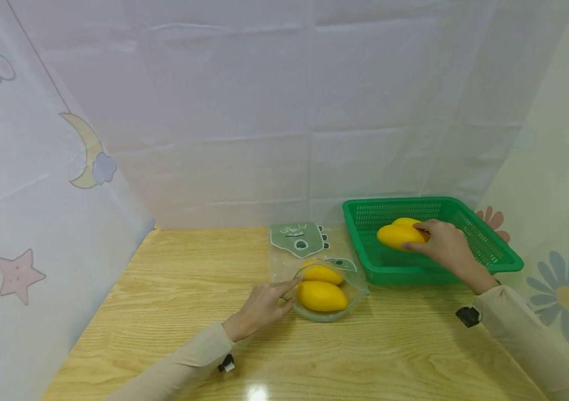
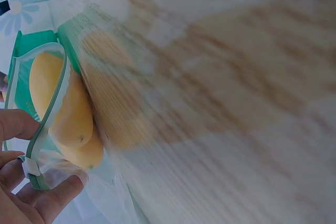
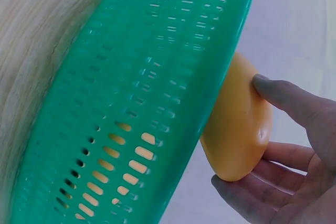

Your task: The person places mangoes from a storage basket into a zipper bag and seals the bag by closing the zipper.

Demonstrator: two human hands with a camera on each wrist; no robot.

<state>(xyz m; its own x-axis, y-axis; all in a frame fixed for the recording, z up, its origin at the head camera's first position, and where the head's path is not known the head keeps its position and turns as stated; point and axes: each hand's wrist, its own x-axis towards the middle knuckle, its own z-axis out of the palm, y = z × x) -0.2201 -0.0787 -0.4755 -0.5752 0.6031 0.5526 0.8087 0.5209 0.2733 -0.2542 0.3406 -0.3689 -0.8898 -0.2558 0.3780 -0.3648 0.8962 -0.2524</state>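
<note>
A clear zip bag with a green cartoon print lies on the table, its mouth spread toward me. Inside are yellow mangoes, two of them plain in the head view. My left hand holds the bag's rim at its left side; a white slider shows by the fingers in the left wrist view. Between thumb and fingers, my right hand grips another mango at the height of the green basket's rim. Behind that one, a further mango is partly hidden in the basket.
The basket, with slotted walls, stands at the table's back right, just right of the bag. A pale sheet hangs behind the wooden table. Printed curtains flank both sides.
</note>
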